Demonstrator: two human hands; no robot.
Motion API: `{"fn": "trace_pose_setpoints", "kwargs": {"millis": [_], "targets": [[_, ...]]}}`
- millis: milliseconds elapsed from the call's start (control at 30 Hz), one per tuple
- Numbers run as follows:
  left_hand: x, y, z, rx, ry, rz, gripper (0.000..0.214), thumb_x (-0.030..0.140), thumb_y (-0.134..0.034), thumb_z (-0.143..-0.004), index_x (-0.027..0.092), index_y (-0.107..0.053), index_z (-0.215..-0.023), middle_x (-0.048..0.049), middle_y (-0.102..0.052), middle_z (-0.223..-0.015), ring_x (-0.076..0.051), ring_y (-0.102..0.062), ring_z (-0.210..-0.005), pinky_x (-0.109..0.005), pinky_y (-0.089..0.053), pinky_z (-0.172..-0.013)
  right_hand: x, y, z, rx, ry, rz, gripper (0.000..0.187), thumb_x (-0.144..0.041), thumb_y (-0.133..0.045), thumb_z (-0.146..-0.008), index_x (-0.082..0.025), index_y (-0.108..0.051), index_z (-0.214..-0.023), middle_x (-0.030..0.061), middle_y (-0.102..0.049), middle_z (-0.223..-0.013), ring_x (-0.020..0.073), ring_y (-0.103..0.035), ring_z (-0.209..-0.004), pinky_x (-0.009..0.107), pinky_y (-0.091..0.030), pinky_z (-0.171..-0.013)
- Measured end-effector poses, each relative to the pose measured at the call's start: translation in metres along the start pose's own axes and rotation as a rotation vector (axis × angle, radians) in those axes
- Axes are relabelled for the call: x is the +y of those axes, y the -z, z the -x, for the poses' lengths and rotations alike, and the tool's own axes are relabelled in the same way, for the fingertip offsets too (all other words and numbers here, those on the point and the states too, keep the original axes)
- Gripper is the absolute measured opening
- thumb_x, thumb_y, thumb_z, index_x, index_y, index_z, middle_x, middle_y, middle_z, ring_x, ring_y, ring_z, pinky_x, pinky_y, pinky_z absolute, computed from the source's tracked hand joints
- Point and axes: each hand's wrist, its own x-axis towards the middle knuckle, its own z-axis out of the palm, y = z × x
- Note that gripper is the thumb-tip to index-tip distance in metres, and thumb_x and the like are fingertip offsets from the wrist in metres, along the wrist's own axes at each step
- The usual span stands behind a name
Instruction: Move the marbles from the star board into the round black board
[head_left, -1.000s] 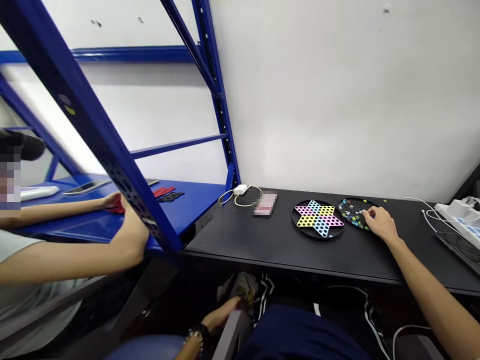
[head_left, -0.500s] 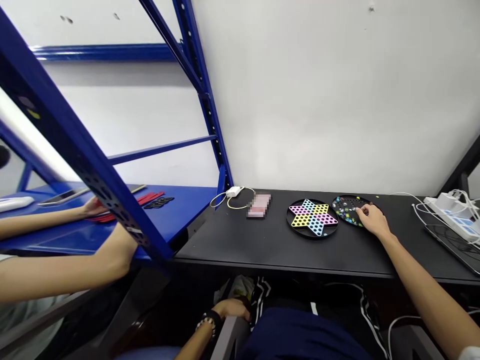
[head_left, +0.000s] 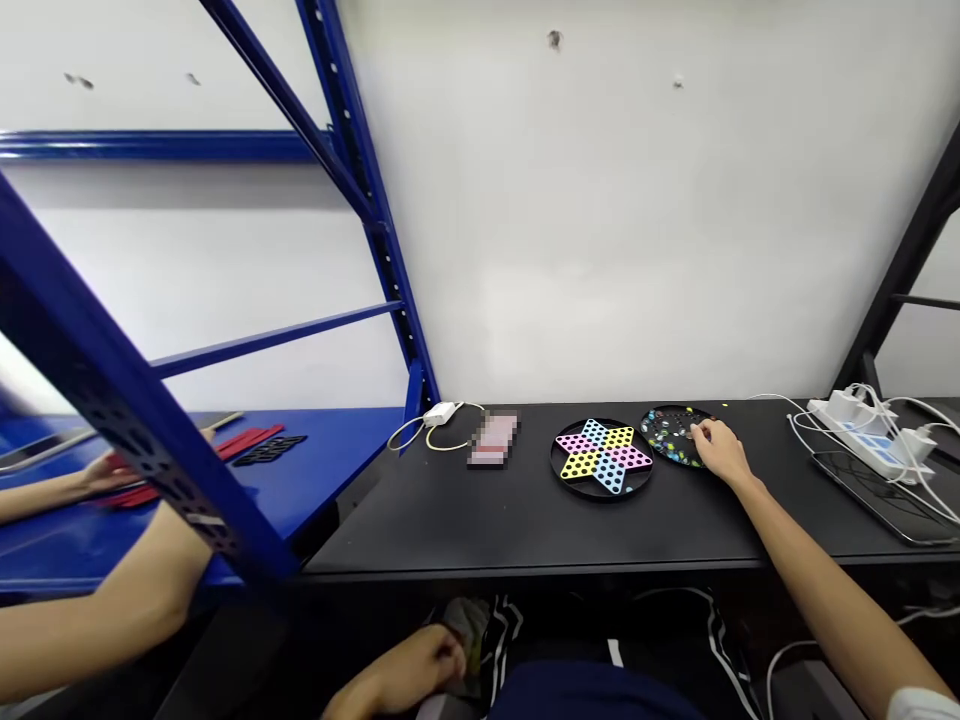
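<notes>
My right hand (head_left: pixel 718 448) is over the right side of a round black tray (head_left: pixel 670 463) with several small coloured marbles (head_left: pixel 664 435) in it. Its thumb and fingers are pinched together; whatever they hold is too small or hidden to make out. Just left of that tray lies a Chinese checkers board (head_left: pixel 602 457), a pink, yellow and blue star full of holes in a round black base. Below the table edge, by the chair's armrest, my left hand (head_left: pixel 420 665) is loosely closed, with nothing visible in it. It is slightly blurred.
A phone (head_left: pixel 494 440) with a blurred screen and a white charger with cable (head_left: pixel 441 413) lie on the left of the black table (head_left: pixel 450 520). At right are a power strip (head_left: pixel 870 440) and a dark tablet (head_left: pixel 885 498). Past the blue rack post, another person's arms (head_left: pixel 112 630) reach over red strips.
The view has shifted, so the table appears further left and lower. My left hand has lifted and turned by the armrest. My right hand stays at the marble tray, still pinched.
</notes>
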Motion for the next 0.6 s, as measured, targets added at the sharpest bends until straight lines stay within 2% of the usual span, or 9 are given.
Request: {"fn": "trace_pose_setpoints", "kwargs": {"millis": [67, 100, 167, 200, 233, 333, 433, 533, 600], "targets": [[0.023, 0.018, 0.027, -0.024, -0.035, 0.037, 0.017, 0.023, -0.055, -0.081, 0.025, -0.072, -0.078, 0.0056, -0.070, -0.077, -0.015, -0.062, -0.072, -0.025, -0.048, -0.066, 0.002, 0.000, -0.005, 0.094, -0.014, -0.129, 0.041, -0.048, -0.031, -0.090, -0.022, -0.061, -0.079, 0.0070, -0.063, -0.088, 0.0237, -0.057, -0.089, 0.035, -0.040, -0.079], [0.041, 0.026, 0.038, -0.038, -0.098, 0.061, 0.018, 0.026, -0.055, -0.083, 0.026, -0.072, -0.082, 0.0050, -0.071, -0.082, -0.015, -0.062, -0.074, -0.025, -0.048, -0.068, 0.002, 0.000, -0.007, 0.146, -0.023, -0.197, 0.043, -0.047, -0.028, -0.090, -0.021, -0.061, -0.080, 0.0076, -0.063, -0.088, 0.0239, -0.057, -0.090, 0.036, -0.041, -0.081], [0.088, 0.039, 0.051, -0.082, -0.296, 0.079, 0.019, 0.033, -0.057, -0.086, 0.024, -0.073, -0.087, 0.0020, -0.072, -0.086, -0.015, -0.062, -0.080, -0.024, -0.048, -0.073, 0.002, 0.001, -0.009, 0.219, -0.040, -0.302, 0.045, -0.046, -0.025, -0.091, -0.021, -0.061, -0.080, 0.0084, -0.064, -0.090, 0.0243, -0.058, -0.091, 0.037, -0.041, -0.085], [0.115, 0.044, 0.050, -0.090, -0.405, 0.062, 0.021, 0.037, -0.057, -0.088, 0.023, -0.074, -0.089, 0.0007, -0.072, -0.089, -0.015, -0.062, -0.081, -0.024, -0.048, -0.075, 0.001, 0.001, -0.009, 0.235, -0.047, -0.333, 0.046, -0.047, -0.025, -0.090, -0.021, -0.062, -0.080, 0.0085, -0.064, -0.090, 0.0244, -0.058, -0.091, 0.037, -0.041, -0.086], [0.143, 0.047, 0.043, -0.043, -0.490, 0.038, 0.021, 0.037, -0.058, -0.088, 0.023, -0.074, -0.091, 0.0001, -0.071, -0.090, -0.014, -0.062, -0.079, -0.023, -0.048, -0.073, 0.001, 0.001, -0.009, 0.239, -0.052, -0.349, 0.047, -0.047, -0.025, -0.090, -0.021, -0.062, -0.079, 0.0085, -0.065, -0.091, 0.0246, -0.058, -0.091, 0.038, -0.041, -0.087], [0.220, 0.046, -0.012, 0.165, -0.738, -0.070, 0.019, 0.033, -0.064, -0.085, 0.023, -0.073, -0.099, -0.0006, -0.071, -0.096, -0.013, -0.061, -0.080, -0.023, -0.048, -0.074, 0.000, 0.002, -0.006, 0.223, -0.055, -0.342, 0.048, -0.050, -0.025, -0.091, -0.021, -0.062, -0.080, 0.0082, -0.064, -0.091, 0.0249, -0.058, -0.091, 0.038, -0.041, -0.088], [0.277, 0.036, -0.094, 0.419, -0.791, -0.197, 0.020, 0.029, -0.063, -0.085, 0.024, -0.071, -0.103, -0.0015, -0.072, -0.101, -0.017, -0.064, -0.087, -0.029, -0.049, -0.083, 0.002, 0.000, -0.005, 0.179, -0.043, -0.288, 0.048, -0.051, -0.024, -0.092, -0.022, -0.062, -0.081, 0.0076, -0.064, -0.091, 0.0249, -0.058, -0.094, 0.038, -0.041, -0.089], [0.307, 0.022, -0.163, 0.577, -0.702, -0.269, 0.023, 0.025, -0.059, -0.088, 0.022, -0.068, -0.110, -0.0045, -0.071, -0.110, -0.020, -0.064, -0.101, -0.033, -0.049, -0.091, 0.005, -0.004, -0.004, 0.113, -0.035, -0.226, 0.048, -0.050, -0.024, -0.094, -0.023, -0.061, -0.082, 0.0071, -0.064, -0.092, 0.0245, -0.058, -0.097, 0.037, -0.041, -0.089], [0.315, 0.014, -0.191, 0.615, -0.643, -0.318, 0.024, 0.023, -0.056, -0.089, 0.021, -0.068, -0.110, -0.0073, -0.071, -0.111, -0.023, -0.063, -0.105, -0.038, -0.049, -0.093, 0.004, -0.005, -0.003, 0.079, -0.035, -0.200, 0.048, -0.050, -0.023, -0.095, -0.023, -0.061, -0.083, 0.0068, -0.064, -0.094, 0.0241, -0.058, -0.099, 0.037, -0.041, -0.089]]}}
